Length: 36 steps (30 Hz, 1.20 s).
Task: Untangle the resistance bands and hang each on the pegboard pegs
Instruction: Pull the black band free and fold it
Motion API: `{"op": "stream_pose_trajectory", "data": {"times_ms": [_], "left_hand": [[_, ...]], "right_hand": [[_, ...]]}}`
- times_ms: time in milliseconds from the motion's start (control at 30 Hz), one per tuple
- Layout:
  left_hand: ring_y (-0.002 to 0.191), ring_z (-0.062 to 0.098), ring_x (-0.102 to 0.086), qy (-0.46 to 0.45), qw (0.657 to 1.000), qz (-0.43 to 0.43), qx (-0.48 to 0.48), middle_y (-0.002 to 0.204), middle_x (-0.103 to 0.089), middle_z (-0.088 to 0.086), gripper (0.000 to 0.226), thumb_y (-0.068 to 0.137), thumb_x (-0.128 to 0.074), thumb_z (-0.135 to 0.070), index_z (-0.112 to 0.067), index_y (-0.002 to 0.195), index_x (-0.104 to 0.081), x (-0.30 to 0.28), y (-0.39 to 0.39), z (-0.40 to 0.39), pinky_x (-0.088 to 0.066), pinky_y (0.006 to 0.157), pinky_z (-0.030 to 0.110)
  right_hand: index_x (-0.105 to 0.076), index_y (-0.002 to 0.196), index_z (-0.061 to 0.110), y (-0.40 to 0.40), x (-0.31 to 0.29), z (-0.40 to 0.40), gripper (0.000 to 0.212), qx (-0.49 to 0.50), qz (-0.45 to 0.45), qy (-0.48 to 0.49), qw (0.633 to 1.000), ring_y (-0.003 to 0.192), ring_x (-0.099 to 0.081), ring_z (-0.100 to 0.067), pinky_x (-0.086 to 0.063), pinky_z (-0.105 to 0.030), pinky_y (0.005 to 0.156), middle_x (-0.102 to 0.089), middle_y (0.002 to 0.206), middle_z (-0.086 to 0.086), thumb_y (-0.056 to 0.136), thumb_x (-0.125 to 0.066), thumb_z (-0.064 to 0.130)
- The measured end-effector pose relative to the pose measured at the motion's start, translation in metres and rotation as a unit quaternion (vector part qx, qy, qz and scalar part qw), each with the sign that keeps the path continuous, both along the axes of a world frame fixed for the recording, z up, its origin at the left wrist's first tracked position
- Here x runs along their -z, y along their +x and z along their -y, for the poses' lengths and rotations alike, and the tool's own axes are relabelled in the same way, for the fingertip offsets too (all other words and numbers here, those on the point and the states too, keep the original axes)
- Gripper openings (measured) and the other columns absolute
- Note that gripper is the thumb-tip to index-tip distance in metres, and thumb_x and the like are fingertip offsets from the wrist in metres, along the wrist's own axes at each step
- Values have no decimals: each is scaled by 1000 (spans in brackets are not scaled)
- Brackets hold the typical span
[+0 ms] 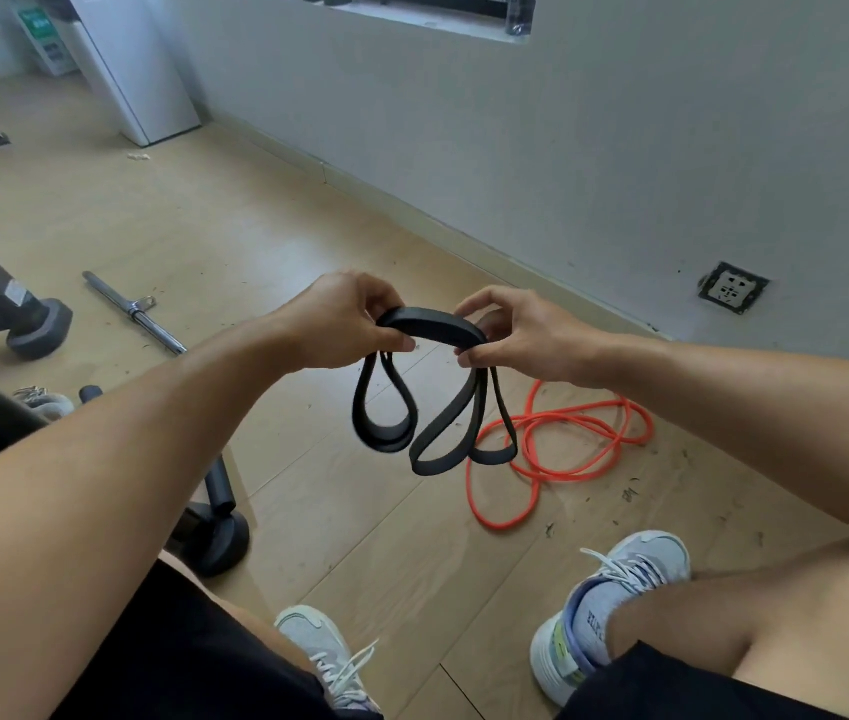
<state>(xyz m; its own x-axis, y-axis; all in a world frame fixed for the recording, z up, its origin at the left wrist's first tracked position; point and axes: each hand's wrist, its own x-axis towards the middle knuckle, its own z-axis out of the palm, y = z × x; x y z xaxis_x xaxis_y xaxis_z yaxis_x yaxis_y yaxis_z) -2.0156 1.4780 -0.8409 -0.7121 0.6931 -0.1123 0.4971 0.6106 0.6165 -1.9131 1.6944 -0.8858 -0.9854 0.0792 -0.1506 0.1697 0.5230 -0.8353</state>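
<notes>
1. Now our left hand [344, 324] and right hand [510, 330] each pinch the flat black rubber resistance band [433, 324], its loops dangling between them.
2. Thin orange rubber band [557, 449] lies tangled on the wooden floor [256, 215].

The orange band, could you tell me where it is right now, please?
In the head view the orange band lies coiled on the wooden floor, right of centre, behind the hanging black band.
</notes>
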Motion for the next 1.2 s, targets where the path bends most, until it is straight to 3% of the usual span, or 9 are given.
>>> {"op": "stream_pose_trajectory", "data": {"times_ms": [133,233,433,567,733,933,1067,1200], "left_hand": [[76,13,-65,-47,999,-6,18,81,-69,-10,16,87,-79,-27,-31,100,-70,8,-2,2,-47,67,27],[90,19,-68,-74,997,-11,26,92,-70,-5,18,89,-76,-26,-24,105,-68,15,0,-2,-55,78,33],[87,10,-71,1,1000,-1,28,92,-73,-8,26,79,-85,-30,-26,99,-70,13,11,-12,-58,78,29],[80,16,-72,2,998,-38,43,82,-75,-4,24,78,-86,-34,-20,93,-74,8,17,-15,-61,77,38],[80,20,-70,-5,996,-59,64,80,-73,-2,21,84,-81,-36,-20,96,-76,2,22,-18,-58,79,43],[89,16,-68,27,995,-72,65,91,-70,-7,16,95,-69,-34,-22,105,-70,-4,22,-16,-57,82,37],[90,16,-68,45,997,-46,52,93,-69,-7,8,96,-67,-33,-26,100,-67,-2,17,-11,-58,83,40],[91,19,-65,23,997,-52,52,94,-67,-4,9,97,-66,-35,-27,100,-65,-1,12,-7,-57,83,40]], "right_hand": [[-51,113,24,2,-5,4,43,20,-30,-9,999,90,-74,-17,-58,-40,89,-80,95,1,86,-83,18],[-47,109,22,3,-13,11,43,29,-75,47,996,85,-70,-14,-53,-33,77,-78,95,3,86,-83,24],[-37,94,29,6,-28,21,49,-20,-92,153,984,82,-71,-19,-58,-42,78,-76,95,5,84,-85,23],[-35,86,35,8,-30,18,53,-20,-85,148,985,81,-73,-17,-59,-44,80,-76,95,4,82,-86,20],[-42,91,29,9,-25,12,50,-22,-62,91,994,79,-75,-20,-59,-47,83,-80,86,4,79,-89,17],[-59,117,16,9,-24,2,49,-26,-23,-6,999,89,-78,-20,-59,-38,90,-81,95,-3,78,-89,9],[-74,105,19,10,-12,-4,27,-24,-9,9,1000,95,-76,-23,-55,-49,101,-79,97,-6,82,-87,23],[-76,103,15,7,-11,-6,18,-27,-27,0,999,89,-68,-29,-51,-57,97,-72,102,-22,88,-82,24]]}}
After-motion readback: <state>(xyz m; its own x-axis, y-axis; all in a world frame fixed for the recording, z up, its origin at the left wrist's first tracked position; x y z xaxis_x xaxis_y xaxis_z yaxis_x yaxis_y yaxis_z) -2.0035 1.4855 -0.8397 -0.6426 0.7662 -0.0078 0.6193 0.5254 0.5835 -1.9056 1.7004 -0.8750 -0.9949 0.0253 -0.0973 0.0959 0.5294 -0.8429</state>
